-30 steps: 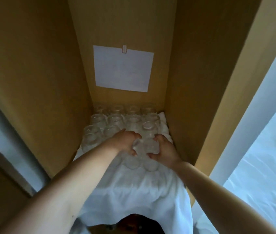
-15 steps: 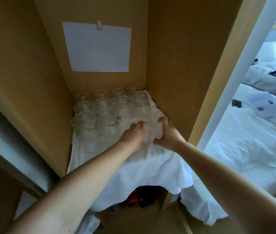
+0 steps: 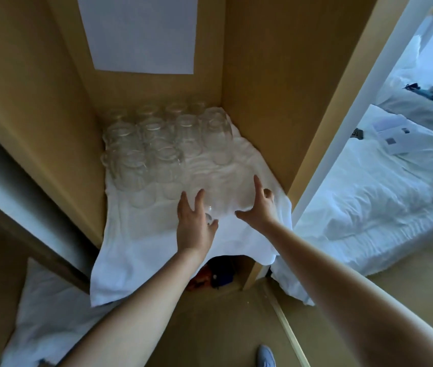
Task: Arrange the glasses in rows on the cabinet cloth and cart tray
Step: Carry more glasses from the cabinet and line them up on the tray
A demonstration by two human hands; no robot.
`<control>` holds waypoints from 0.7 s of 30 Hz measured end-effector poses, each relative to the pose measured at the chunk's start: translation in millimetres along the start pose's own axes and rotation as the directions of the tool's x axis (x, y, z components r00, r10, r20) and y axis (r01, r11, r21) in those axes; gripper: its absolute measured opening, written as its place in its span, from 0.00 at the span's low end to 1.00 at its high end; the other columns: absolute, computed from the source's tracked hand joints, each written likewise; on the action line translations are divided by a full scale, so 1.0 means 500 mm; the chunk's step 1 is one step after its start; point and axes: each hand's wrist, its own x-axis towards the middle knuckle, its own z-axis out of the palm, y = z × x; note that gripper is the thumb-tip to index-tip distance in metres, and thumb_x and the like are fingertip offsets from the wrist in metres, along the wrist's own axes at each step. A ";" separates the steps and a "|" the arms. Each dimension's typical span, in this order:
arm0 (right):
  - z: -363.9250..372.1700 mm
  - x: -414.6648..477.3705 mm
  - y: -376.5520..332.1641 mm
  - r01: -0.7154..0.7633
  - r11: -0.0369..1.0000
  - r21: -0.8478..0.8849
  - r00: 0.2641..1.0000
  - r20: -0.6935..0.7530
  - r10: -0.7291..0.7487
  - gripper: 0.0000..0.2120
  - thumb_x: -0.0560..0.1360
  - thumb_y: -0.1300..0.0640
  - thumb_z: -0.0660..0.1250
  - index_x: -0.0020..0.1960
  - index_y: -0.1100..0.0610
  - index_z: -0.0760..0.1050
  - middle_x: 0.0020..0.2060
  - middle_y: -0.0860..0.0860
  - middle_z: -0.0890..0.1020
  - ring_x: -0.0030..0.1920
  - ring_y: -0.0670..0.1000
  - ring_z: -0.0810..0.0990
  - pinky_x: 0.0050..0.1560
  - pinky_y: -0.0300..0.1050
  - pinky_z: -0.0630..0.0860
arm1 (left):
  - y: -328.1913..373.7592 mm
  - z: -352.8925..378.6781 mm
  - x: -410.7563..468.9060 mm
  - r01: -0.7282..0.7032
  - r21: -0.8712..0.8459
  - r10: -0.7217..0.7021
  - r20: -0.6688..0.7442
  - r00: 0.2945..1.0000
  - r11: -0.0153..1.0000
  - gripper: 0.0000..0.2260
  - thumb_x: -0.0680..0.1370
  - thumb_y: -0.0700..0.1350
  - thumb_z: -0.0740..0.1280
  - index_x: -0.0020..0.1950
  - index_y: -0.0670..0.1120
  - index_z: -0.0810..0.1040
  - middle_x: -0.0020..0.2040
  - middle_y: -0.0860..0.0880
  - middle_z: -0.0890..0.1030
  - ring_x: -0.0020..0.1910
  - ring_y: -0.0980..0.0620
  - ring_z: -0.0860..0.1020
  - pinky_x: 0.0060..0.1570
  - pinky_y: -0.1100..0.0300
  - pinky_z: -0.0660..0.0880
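The clear, inverted drinking glasses [image 3: 162,144] stand in rows on the white cloth [image 3: 144,247] at the rear of the tan wooden cabinet [image 3: 263,88] shelf. Nearer the front, faint outlines, apparently two more glasses [image 3: 223,197], sit between the hands. The left hand [image 3: 194,226] and right hand [image 3: 261,207] flank them, fingers spread and mostly straight; contact cannot be confirmed. A white paper sheet [image 3: 141,35] hangs on the back panel. A white bed [image 3: 369,186] lies to the right.
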 end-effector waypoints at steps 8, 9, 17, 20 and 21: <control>-0.015 0.049 -0.020 -0.110 0.994 -0.021 0.993 -0.041 0.109 0.44 0.67 0.37 0.70 0.74 0.52 0.54 0.66 0.60 0.67 0.65 0.61 0.71 0.63 0.49 0.69 | 0.028 -0.016 0.040 0.255 -0.033 -0.252 0.077 0.965 0.966 0.34 0.70 0.62 0.70 0.68 0.48 0.60 0.64 0.41 0.70 0.58 0.38 0.74 0.54 0.49 0.74; -0.022 0.058 -0.023 -0.127 0.991 -0.044 0.992 0.007 0.127 0.46 0.68 0.38 0.70 0.75 0.55 0.52 0.67 0.61 0.66 0.66 0.60 0.70 0.64 0.48 0.68 | 0.032 -0.019 0.057 0.308 -0.015 -0.306 0.078 0.949 0.951 0.34 0.71 0.64 0.68 0.66 0.45 0.60 0.62 0.40 0.72 0.56 0.37 0.76 0.53 0.49 0.75; -0.033 0.056 -0.012 -0.113 0.993 0.036 0.979 0.173 0.105 0.49 0.68 0.45 0.73 0.77 0.57 0.47 0.69 0.57 0.68 0.66 0.58 0.70 0.60 0.46 0.69 | 0.017 -0.036 0.110 0.422 0.095 -0.432 0.258 0.864 0.901 0.47 0.66 0.69 0.68 0.72 0.41 0.54 0.54 0.43 0.80 0.48 0.44 0.82 0.45 0.56 0.78; -0.026 0.029 0.009 -0.104 0.987 0.124 0.986 0.144 0.085 0.49 0.66 0.46 0.76 0.76 0.56 0.51 0.68 0.54 0.68 0.67 0.55 0.69 0.62 0.45 0.69 | 0.009 -0.044 0.106 0.411 0.048 -0.412 0.207 0.888 0.910 0.41 0.69 0.66 0.68 0.70 0.40 0.62 0.61 0.42 0.78 0.58 0.43 0.78 0.49 0.57 0.75; -0.021 0.018 0.021 -0.105 0.982 0.155 0.988 0.126 0.086 0.48 0.65 0.48 0.77 0.75 0.57 0.53 0.66 0.53 0.69 0.66 0.54 0.69 0.61 0.44 0.69 | 0.006 -0.042 0.093 0.400 -0.016 -0.392 0.171 0.904 0.916 0.42 0.68 0.65 0.69 0.71 0.40 0.61 0.63 0.41 0.76 0.59 0.42 0.77 0.50 0.56 0.75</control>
